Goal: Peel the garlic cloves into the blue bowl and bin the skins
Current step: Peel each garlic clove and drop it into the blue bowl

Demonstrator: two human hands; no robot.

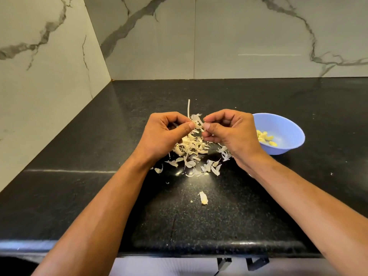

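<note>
Centre frame, above the skins pile (pixel 191 150) on the table (pixel 99 196): your left hand (pixel 167 134) and right hand (pixel 227 132) pinch one garlic clove (pixel 198 123), thumbs nearly touching. Clove mostly hidden; long axis unclear. Blue bowl (pixel 286 128), peeled cloves (pixel 265 137) inside, sits just right of your right hand, the nearer one for the drop.

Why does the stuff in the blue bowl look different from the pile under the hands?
The peeled cloves are yellow, plump and smooth; the skins are whitish, thin and flaky. The cloves sit gathered inside the blue bowl; the skins lie scattered on the black counter. Both appear to come from garlic.
</note>
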